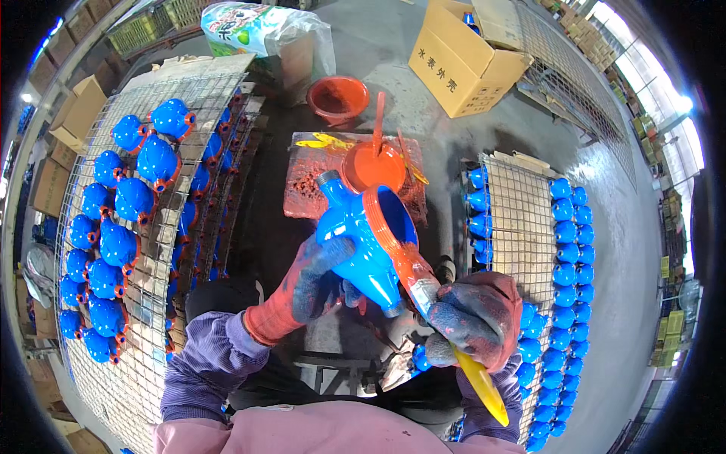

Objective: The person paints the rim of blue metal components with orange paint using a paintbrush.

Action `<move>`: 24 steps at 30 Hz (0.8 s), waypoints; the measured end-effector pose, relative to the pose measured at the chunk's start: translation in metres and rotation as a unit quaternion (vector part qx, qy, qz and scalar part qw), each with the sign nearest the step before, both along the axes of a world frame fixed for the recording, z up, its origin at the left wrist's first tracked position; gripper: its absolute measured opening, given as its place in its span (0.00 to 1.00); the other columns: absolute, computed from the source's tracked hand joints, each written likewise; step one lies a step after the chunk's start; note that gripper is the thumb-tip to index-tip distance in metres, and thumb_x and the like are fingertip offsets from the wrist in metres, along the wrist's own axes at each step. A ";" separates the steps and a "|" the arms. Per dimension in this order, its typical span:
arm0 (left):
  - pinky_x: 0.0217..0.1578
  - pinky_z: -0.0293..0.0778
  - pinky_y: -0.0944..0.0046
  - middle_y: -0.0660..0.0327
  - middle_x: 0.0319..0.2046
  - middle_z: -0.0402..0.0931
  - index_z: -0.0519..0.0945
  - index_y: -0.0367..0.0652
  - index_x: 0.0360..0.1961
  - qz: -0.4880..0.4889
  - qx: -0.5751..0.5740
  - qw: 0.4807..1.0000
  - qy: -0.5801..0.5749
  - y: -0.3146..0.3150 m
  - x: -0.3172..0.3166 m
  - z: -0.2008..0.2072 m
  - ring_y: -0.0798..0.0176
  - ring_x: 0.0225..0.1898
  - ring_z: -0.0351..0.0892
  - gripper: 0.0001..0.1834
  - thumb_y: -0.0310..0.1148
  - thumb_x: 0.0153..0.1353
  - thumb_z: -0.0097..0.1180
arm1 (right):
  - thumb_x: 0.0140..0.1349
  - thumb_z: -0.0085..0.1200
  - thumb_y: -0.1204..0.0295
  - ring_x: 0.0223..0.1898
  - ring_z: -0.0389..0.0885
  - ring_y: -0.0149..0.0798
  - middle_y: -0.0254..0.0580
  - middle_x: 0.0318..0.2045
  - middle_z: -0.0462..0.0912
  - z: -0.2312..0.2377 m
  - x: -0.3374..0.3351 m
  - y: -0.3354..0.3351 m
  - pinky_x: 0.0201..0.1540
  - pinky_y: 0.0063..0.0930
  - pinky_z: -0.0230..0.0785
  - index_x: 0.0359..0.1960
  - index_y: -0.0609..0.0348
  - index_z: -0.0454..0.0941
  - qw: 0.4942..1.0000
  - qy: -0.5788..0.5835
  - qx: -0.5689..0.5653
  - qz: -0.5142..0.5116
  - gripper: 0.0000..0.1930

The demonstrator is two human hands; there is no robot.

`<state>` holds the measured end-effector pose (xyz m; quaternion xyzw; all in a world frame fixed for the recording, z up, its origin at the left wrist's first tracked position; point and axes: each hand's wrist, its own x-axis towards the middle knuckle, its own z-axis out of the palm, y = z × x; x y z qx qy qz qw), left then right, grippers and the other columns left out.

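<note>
My left hand (311, 278), in a dark glove with a red cuff, is closed around a glossy blue meter housing (352, 242). The housing is held tilted, its wide round opening facing to the upper right. Orange-red paint covers the threaded rim, and two pipe ends stick out, one up and one down. My right hand (480, 321), in a paint-stained glove, grips a paintbrush (482, 384) with a yellow handle and metal ferrule. Its red-coated bristles touch the lower right side of the rim. Beyond the housing stands a bowl of orange-red paint (374, 166) with a stick in it.
The bowl stands on a paint-spattered board (302, 193), with yellow-handled brushes (324, 141) lying on it. Behind sits a red basin (338, 98). Wire racks of blue housings flank me, left (144, 250) and right (522, 204). A cardboard box (454, 68) stands at the back right.
</note>
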<state>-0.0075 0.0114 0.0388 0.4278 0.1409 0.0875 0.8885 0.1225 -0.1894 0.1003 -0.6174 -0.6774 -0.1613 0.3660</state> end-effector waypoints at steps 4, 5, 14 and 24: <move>0.28 0.82 0.62 0.53 0.38 0.81 0.66 0.40 0.60 -0.039 -0.179 0.983 -0.028 0.003 0.000 -0.004 0.58 0.28 0.83 0.37 0.59 0.61 0.51 | 0.38 0.71 0.65 0.34 0.82 0.42 0.37 0.39 0.80 -0.004 0.003 0.006 0.36 0.37 0.75 0.45 0.45 0.75 0.998 0.054 -0.002 0.011 0.27; 0.31 0.82 0.55 0.50 0.42 0.78 0.64 0.41 0.62 -0.055 -0.280 0.958 -0.043 0.003 0.000 -0.004 0.53 0.35 0.82 0.40 0.62 0.60 0.50 | 0.38 0.71 0.69 0.35 0.81 0.43 0.37 0.38 0.80 -0.006 0.005 0.009 0.36 0.37 0.75 0.42 0.47 0.77 0.996 0.080 0.033 0.022 0.25; 0.32 0.80 0.44 0.43 0.50 0.73 0.61 0.43 0.66 -0.169 -0.498 0.838 -0.145 0.001 0.003 -0.016 0.46 0.39 0.79 0.55 0.79 0.51 0.41 | 0.59 0.53 0.75 0.40 0.80 0.43 0.50 0.39 0.80 -0.043 0.020 0.022 0.45 0.37 0.75 0.42 0.63 0.73 0.920 0.342 0.190 -0.005 0.10; 0.49 0.78 0.44 0.44 0.55 0.72 0.60 0.40 0.66 -0.085 -0.292 0.946 -0.115 0.007 0.011 -0.020 0.43 0.52 0.77 0.44 0.62 0.60 0.52 | 0.67 0.47 0.78 0.47 0.79 0.39 0.48 0.48 0.78 -0.041 0.032 0.025 0.54 0.34 0.72 0.49 0.66 0.72 0.828 0.531 0.165 -0.072 0.10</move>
